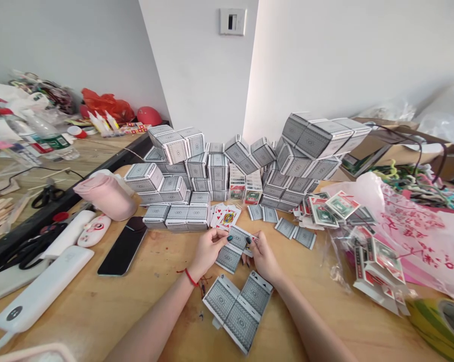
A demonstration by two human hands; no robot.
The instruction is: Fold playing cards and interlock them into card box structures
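Observation:
My left hand (212,247) pinches the upper left edge of some grey-backed playing cards (229,257), thumb on top. At their right edge, my right hand (265,255) is closed on the same cards, with its thumb over them. Both hands have dark nail polish, and a red cord circles my left wrist. Below the hands, an L-shaped piece of joined playing cards (239,310) lies back side up on the table. Just beyond my fingers sit loose face-up cards (227,216), with a queen or similar picture card on top. Pairs of face-down cards (295,233) lie to the right.
Blocks of folded cards (187,213) are stacked at the back, the right stack (313,136) tallest. Left are a phone (123,247), a white power bank (46,287) and a pink roll (108,195). Torn card boxes (380,266), a plastic bag (423,236) and yellow-green tape (434,322) lie right.

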